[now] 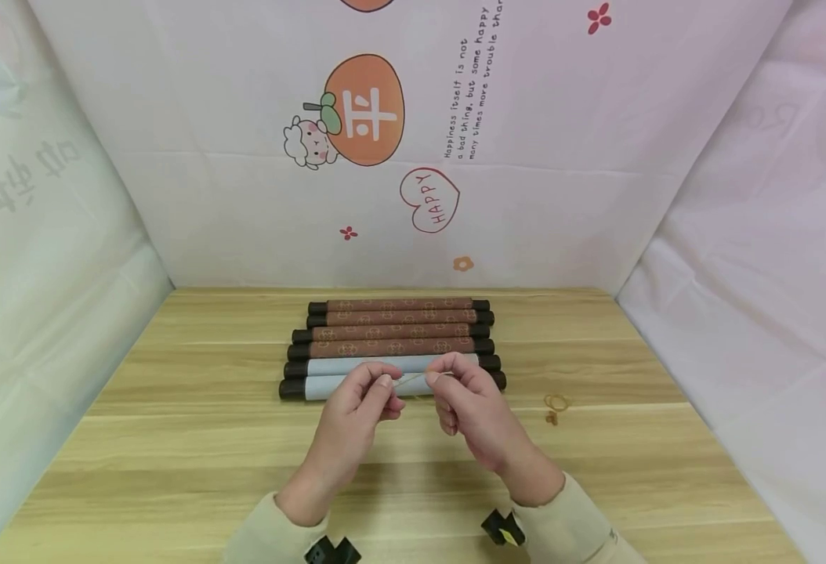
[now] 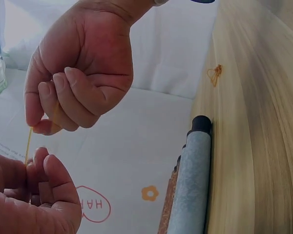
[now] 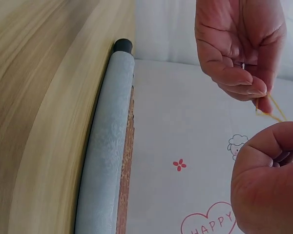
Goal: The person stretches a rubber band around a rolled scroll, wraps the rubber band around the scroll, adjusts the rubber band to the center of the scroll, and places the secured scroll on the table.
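Note:
Between both hands a thin yellow rubber band (image 3: 277,107) is stretched, raised in front of the nearest scroll. My left hand (image 1: 356,403) pinches one end between thumb and forefinger. The other end is pinched by my right hand (image 1: 472,407), its remaining fingers curled toward the palm. Just beyond the hands lies a blue-grey scroll (image 1: 317,388) with black end knobs, and a second blue-grey scroll (image 1: 328,366) lies against it. Several brown patterned scrolls (image 1: 356,348) continue the row behind them, all side by side. The hands cover part of the blue-grey scrolls in the head view.
Right of the scrolls, loose rubber bands (image 1: 556,403) lie on the wooden table (image 1: 173,439), with a small bunched clump (image 1: 552,418) just in front. White printed cloth (image 1: 244,227) stands behind the table and along both sides.

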### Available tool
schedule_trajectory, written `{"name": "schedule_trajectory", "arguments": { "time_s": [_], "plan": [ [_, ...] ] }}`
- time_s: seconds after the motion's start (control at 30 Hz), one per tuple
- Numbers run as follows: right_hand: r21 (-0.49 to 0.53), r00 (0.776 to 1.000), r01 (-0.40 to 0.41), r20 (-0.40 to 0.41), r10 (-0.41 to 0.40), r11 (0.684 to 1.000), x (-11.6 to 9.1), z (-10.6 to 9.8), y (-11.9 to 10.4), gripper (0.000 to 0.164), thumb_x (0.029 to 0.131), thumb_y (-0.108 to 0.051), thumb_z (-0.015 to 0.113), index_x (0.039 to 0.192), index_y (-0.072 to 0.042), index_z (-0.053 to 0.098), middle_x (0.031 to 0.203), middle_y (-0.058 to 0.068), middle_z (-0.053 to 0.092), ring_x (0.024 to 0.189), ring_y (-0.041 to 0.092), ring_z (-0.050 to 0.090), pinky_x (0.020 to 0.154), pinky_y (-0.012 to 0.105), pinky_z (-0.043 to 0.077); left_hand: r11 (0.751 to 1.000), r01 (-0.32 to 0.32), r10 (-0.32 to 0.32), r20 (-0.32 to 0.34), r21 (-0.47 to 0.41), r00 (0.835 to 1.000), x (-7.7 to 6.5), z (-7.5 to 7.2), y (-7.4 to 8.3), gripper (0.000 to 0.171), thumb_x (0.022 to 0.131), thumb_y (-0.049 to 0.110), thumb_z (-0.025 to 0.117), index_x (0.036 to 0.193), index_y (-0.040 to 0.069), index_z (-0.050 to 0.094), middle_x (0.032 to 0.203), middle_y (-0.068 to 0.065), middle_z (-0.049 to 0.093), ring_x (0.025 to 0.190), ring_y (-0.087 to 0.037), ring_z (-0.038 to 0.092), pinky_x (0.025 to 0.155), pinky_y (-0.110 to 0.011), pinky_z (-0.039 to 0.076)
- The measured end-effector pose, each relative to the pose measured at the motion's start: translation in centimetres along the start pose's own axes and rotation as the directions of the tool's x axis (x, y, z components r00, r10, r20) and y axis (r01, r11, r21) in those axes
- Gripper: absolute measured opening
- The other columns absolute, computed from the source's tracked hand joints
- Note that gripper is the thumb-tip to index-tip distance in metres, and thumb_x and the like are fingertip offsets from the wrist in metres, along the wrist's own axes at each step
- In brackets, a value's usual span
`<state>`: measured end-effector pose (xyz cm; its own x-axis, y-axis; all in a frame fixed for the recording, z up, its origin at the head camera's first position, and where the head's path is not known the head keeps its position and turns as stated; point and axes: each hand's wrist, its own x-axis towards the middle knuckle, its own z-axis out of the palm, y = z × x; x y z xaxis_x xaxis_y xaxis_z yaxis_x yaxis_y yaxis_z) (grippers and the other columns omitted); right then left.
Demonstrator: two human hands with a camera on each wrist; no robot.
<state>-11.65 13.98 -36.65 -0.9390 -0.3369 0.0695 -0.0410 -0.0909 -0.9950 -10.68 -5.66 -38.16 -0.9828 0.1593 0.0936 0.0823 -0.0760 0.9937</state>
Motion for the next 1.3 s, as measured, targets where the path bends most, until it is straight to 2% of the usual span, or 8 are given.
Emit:
{"name": "schedule_trajectory", "arguments": {
  "time_s": [0.2, 0.4, 0.6, 0.77, 0.87, 1.07, 1.2, 1.3],
  "plan": [
    [-0.079, 1.000, -0.018, 0.004, 0.018, 0.997, 0.1, -0.2, 0.2, 0.021, 0.109, -0.026, 0.053, 0.102, -0.006, 0.057, 0.064, -0.006, 0.040, 0.053, 0.009, 0.033, 0.052, 0.022, 0.030, 0.989, -0.026, 0.021, 0.037, 0.144, 0.999, 0.1, -0.2, -0.1, 0.022, 0.104, 0.027, 0.065, 0.118, 0.011, 0.071, 0.103, -0.007, 0.070, 0.093, -0.023, 0.068, 0.082, -0.030, 0.059],
    [-0.161, 0.998, -0.055, 0.011, 0.057, 0.985, 0.2, -0.4, 0.4, 0.038, 0.110, -0.034, 0.050, 0.089, -0.002, 0.055, 0.073, 0.000, 0.049, 0.058, 0.011, 0.036, 0.054, 0.022, 0.030, 0.979, -0.062, 0.057, 0.031, 0.195, 0.998, 0.3, -0.3, -0.2, 0.021, 0.106, 0.031, 0.061, 0.108, 0.012, 0.070, 0.101, -0.005, 0.067, 0.088, -0.021, 0.065, 0.078, -0.028, 0.058],
    [-0.185, 0.999, -0.042, -0.002, 0.042, 0.982, 0.2, -0.4, 0.5, 0.040, 0.111, -0.034, 0.048, 0.085, -0.006, 0.056, 0.085, 0.003, 0.062, 0.084, 0.019, 0.062, 0.083, 0.034, 0.050, 0.977, -0.051, 0.044, 0.037, 0.205, 0.998, 0.4, -0.3, -0.3, 0.023, 0.107, 0.031, 0.059, 0.108, 0.009, 0.066, 0.106, -0.009, 0.067, 0.092, -0.018, 0.066, 0.082, -0.030, 0.059],
    [-0.116, 1.000, -0.009, 0.012, 0.011, 0.993, 0.2, -0.3, 0.6, 0.034, 0.111, -0.029, 0.050, 0.085, -0.009, 0.059, 0.089, 0.002, 0.062, 0.093, 0.019, 0.065, 0.100, 0.037, 0.052, 0.975, -0.018, 0.011, 0.033, 0.221, 0.999, 0.3, -0.3, -0.4, 0.022, 0.107, 0.031, 0.059, 0.110, 0.010, 0.065, 0.097, -0.008, 0.066, 0.088, -0.021, 0.062, 0.072, -0.028, 0.054],
    [-0.061, 1.000, -0.003, -0.014, 0.002, 0.998, 0.1, -0.2, 0.7, 0.032, 0.110, -0.027, 0.051, 0.085, -0.010, 0.060, 0.089, 0.000, 0.063, 0.091, 0.016, 0.064, 0.099, 0.032, 0.052, 0.970, -0.013, 0.005, 0.034, 0.241, 0.999, 0.3, -0.4, -0.5, 0.022, 0.107, 0.031, 0.059, 0.112, 0.010, 0.065, 0.094, -0.005, 0.066, 0.083, -0.020, 0.059, 0.068, -0.027, 0.050],
    [0.025, 1.000, 0.023, -0.020, -0.023, 0.999, 0.1, -0.2, 0.7, 0.025, 0.109, -0.025, 0.054, 0.090, -0.014, 0.064, 0.074, -0.005, 0.060, 0.081, 0.012, 0.065, 0.091, 0.031, 0.056, 0.971, -0.013, 0.003, 0.042, 0.239, 0.999, 0.4, -0.6, -0.8, 0.020, 0.107, 0.030, 0.060, 0.112, 0.011, 0.066, 0.100, -0.005, 0.072, 0.088, -0.016, 0.063, 0.075, -0.027, 0.049],
    [-0.017, 1.000, 0.000, 0.020, 0.001, 1.000, 0.0, -0.3, 1.0, 0.020, 0.108, -0.023, 0.057, 0.100, -0.006, 0.064, 0.071, -0.004, 0.059, 0.071, 0.011, 0.064, 0.080, 0.032, 0.059, 0.984, -0.011, 0.006, 0.032, 0.176, 0.999, 0.4, -0.4, -0.7, 0.020, 0.107, 0.027, 0.060, 0.112, 0.009, 0.065, 0.098, -0.010, 0.071, 0.093, -0.022, 0.068, 0.082, -0.029, 0.057],
    [-0.093, 0.996, -0.024, 0.083, 0.032, 0.995, 0.0, -0.4, 1.2, 0.028, 0.108, -0.024, 0.057, 0.101, 0.003, 0.062, 0.074, -0.003, 0.059, 0.069, 0.011, 0.059, 0.072, 0.029, 0.056, 0.995, -0.019, 0.016, 0.033, 0.103, 0.999, 0.4, -0.3, -0.6, 0.020, 0.108, 0.025, 0.059, 0.112, 0.006, 0.063, 0.097, -0.014, 0.069, 0.092, -0.025, 0.069, 0.082, -0.030, 0.060]
  ]
}}
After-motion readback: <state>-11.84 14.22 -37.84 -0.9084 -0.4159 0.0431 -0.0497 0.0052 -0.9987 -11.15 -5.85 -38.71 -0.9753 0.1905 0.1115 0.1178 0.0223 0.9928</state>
